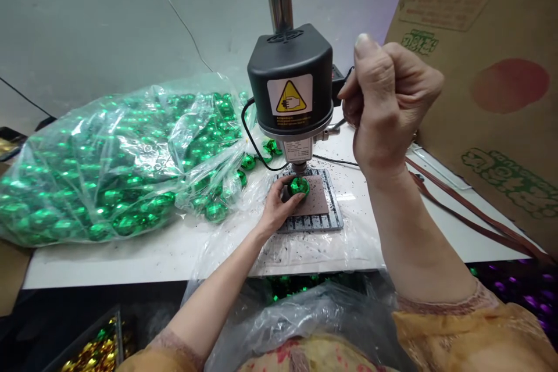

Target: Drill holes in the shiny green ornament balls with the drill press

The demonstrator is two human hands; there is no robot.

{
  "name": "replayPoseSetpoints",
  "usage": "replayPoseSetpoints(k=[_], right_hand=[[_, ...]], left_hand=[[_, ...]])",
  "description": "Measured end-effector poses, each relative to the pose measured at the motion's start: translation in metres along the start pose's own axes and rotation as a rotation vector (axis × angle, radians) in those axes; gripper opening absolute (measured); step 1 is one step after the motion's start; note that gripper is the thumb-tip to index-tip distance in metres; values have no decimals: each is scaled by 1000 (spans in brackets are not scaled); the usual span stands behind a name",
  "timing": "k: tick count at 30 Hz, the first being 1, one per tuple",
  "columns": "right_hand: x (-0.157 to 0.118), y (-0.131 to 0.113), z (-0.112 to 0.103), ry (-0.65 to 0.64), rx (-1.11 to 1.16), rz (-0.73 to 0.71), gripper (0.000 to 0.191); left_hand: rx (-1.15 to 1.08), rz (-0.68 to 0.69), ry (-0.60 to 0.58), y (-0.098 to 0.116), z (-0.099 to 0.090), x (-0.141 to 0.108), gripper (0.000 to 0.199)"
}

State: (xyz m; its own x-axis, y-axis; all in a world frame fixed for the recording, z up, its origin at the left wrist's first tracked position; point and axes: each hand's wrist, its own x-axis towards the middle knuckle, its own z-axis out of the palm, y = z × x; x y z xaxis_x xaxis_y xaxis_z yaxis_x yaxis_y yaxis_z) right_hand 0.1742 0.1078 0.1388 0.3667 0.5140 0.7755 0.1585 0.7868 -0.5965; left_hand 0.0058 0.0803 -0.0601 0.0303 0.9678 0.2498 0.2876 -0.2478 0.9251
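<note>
A shiny green faceted ball (300, 186) sits under the chuck of a black bench drill press (290, 78), above a brownish pad (317, 200) on the slotted metal base (335, 222). My left hand (279, 204) holds the ball from its left side between thumb and fingers. Raised to the right of the drill head, my right hand (387, 93) is closed around the feed lever (339, 124). Most of the lever is hidden by that hand. Dark shavings are scattered round the base.
A clear plastic bag (108, 163) full of green balls lies to the left, several spilling from its mouth. A large cardboard box (492, 99) stands at right beside brown straps (475, 215). Below the table's front edge are a bag over the lap and a bin of gold balls (93, 349).
</note>
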Motion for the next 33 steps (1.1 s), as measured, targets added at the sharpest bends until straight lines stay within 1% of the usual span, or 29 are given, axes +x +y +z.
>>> replayPoseSetpoints(k=[4, 9, 12, 15, 19, 22, 27, 30, 33], right_hand=[[0, -1, 1, 34, 41, 4, 43], [1, -3, 3, 51, 73, -18, 43], [2, -3, 3, 44, 93, -45, 43], [3, -2, 3, 41, 61, -35, 43], [1, -4, 0, 23, 71, -45, 43], [-6, -5, -1, 25, 106, -70, 42], [-24, 2, -2, 130, 234, -193, 41], [-36, 6, -5, 154, 257, -210, 40], [-45, 7, -9, 151, 263, -229, 40]], left_hand=[[26, 10, 29, 2, 5, -2, 51], [-24, -17, -2, 0, 4, -3, 49], [10, 2, -6, -2, 6, -3, 51], [42, 42, -10, -2, 10, -4, 52], [44, 49, -20, -2, 13, -6, 50], [70, 61, -23, 0, 12, -6, 50], [76, 60, -31, 1, 12, -7, 48], [71, 57, -24, 2, 13, -7, 48], [64, 49, -23, 3, 14, -8, 47]])
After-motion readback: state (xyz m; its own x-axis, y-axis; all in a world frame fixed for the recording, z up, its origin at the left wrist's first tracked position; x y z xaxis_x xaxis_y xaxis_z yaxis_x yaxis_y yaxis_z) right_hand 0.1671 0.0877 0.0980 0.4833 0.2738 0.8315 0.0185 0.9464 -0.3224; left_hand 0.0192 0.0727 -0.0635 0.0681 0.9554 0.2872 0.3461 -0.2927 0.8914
